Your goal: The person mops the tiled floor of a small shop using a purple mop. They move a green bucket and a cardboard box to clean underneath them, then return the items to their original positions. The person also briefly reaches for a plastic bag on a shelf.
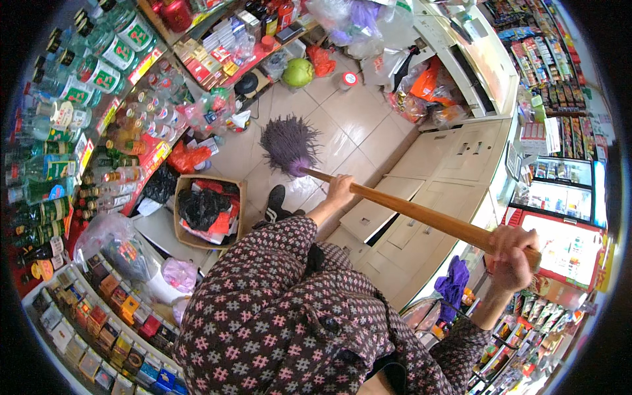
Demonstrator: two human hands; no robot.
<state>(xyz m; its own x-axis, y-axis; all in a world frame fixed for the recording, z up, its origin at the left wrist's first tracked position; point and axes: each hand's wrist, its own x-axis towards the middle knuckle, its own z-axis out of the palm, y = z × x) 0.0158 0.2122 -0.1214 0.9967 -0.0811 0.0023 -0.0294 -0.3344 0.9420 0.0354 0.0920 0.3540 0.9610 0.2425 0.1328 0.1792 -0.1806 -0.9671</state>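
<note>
A broom with dark, frayed bristles (pixel 289 140) and a purple binding rests on the tiled floor, and its long wooden handle (pixel 414 206) slants down to the right. My left hand (pixel 339 191) grips the handle's lower part, not far from the bristles. Around its thick upper end my right hand (pixel 513 256) is closed. Below the bristles, a dark shoe with light stripes (pixel 275 202) shows on the floor. Patterned dark sleeves cover part of both my arms.
An open cardboard box (pixel 241 207) with black and red bags stands left of the shoe. Bottle shelves (pixel 109 116) line the left side. Cream cabinets (pixel 439 170), one drawer ajar, run along the right. A green coconut (pixel 297 72) and a red-lidded tub (pixel 348 79) sit on the floor.
</note>
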